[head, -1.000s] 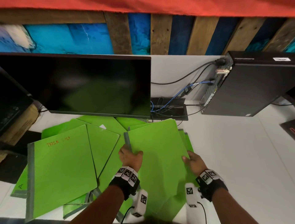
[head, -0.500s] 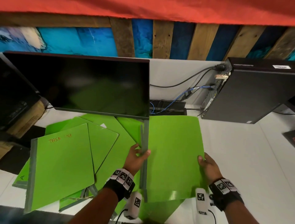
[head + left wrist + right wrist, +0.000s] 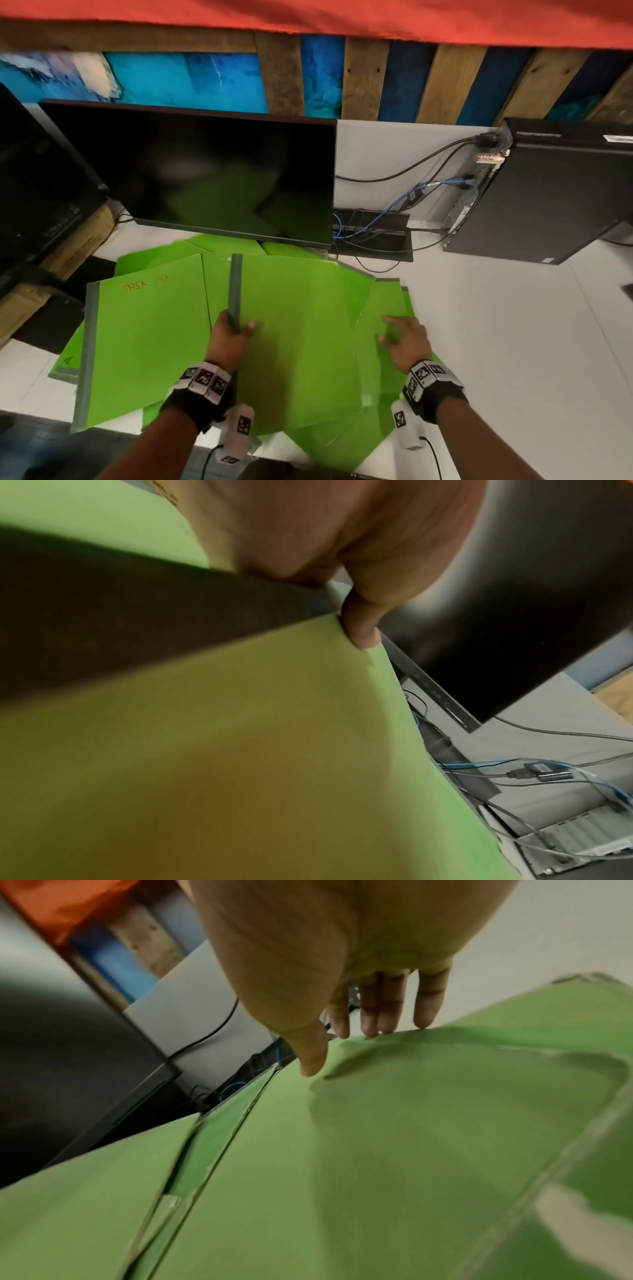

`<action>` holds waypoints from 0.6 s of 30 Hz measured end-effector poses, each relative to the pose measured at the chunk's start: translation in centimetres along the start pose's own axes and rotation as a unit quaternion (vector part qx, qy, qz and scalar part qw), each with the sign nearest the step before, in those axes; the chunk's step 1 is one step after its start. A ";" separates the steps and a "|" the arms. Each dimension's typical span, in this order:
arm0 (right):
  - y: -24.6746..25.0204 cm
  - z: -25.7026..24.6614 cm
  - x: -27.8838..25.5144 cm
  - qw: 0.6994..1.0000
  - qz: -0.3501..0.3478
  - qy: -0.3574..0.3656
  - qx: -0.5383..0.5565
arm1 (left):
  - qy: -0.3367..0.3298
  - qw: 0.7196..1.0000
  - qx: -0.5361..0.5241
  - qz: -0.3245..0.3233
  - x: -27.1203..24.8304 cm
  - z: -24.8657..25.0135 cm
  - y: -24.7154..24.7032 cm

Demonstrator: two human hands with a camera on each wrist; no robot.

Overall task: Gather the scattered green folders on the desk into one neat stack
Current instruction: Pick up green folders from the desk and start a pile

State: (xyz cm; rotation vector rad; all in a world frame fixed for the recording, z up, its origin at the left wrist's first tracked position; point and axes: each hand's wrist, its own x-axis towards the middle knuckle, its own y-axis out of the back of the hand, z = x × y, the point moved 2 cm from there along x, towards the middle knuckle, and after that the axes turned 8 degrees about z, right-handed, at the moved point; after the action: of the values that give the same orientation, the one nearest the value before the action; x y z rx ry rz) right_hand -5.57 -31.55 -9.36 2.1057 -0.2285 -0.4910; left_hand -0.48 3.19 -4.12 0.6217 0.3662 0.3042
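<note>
Several green folders lie overlapped on the white desk (image 3: pixel 513 342) in front of the monitor. My left hand (image 3: pixel 236 334) grips the grey spine of one green folder (image 3: pixel 298 342), thumb on its cover; in the left wrist view my left hand (image 3: pixel 356 610) pinches that green folder (image 3: pixel 240 750) at the spine. My right hand (image 3: pixel 397 337) is open, its straight fingers spread just over another green folder (image 3: pixel 380 301) to the right; the right wrist view shows the fingertips (image 3: pixel 373 1027) at this folder (image 3: pixel 411 1137). A folder marked "TASK" (image 3: pixel 144 346) lies at the left.
A black monitor (image 3: pixel 219 174) stands right behind the folders. A black computer case (image 3: pixel 548 195) with cables (image 3: pixel 394 219) sits at the back right. A second dark screen (image 3: pixel 37 185) and a wooden box (image 3: pixel 78 246) are at the left. The desk's near edge runs beneath my wrists.
The held folder has swung left, over the pile. My right hand let go of its right edge and now hovers open over the folder that was beneath.
</note>
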 end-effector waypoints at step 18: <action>1.6 2.0 -1.8 0.941 0.090 -0.283 0.165 | 0.027 0.999 0.000 -0.037 5.5 -4.9 4.4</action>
State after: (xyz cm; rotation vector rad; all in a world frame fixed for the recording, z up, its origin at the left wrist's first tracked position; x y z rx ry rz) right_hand -8.05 -33.37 -8.52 2.1848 -0.8795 -0.9977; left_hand 1.64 11.19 -6.45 0.5983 0.4403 0.2499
